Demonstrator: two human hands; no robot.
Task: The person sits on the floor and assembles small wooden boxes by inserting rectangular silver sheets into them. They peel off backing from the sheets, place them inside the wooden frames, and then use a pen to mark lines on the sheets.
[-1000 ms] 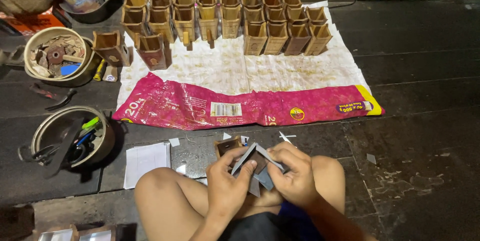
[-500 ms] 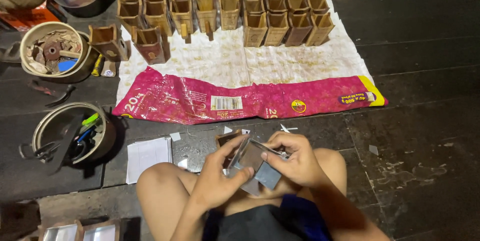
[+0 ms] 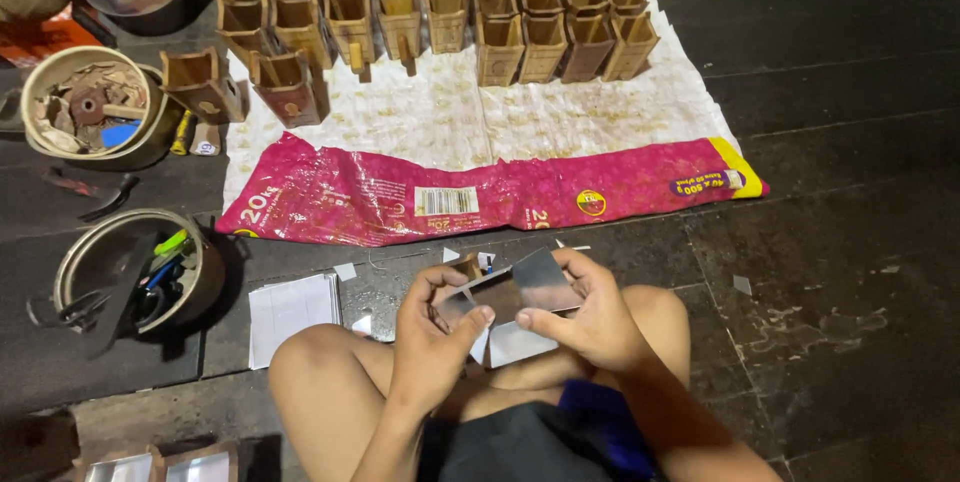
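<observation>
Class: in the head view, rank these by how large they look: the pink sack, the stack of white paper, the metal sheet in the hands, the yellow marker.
1. pink sack
2. stack of white paper and metal sheet: look alike; the sheet is nearer the camera and partly covered by the left hand and right hand.
3. yellow marker

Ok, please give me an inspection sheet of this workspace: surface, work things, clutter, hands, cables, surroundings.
Surface: dark floor, with a pink-edged sack spread flat.
Work things: grey sheet piece held between both hands; rows of brown wooden pieces on the sack.
Clutter: two round tubs of tools and scraps, white paper stack.
Hands: left hand and right hand both grip the sheet.
Cables: nothing seen.
Surroundings: person seated cross-legged; nobody else seen.
</observation>
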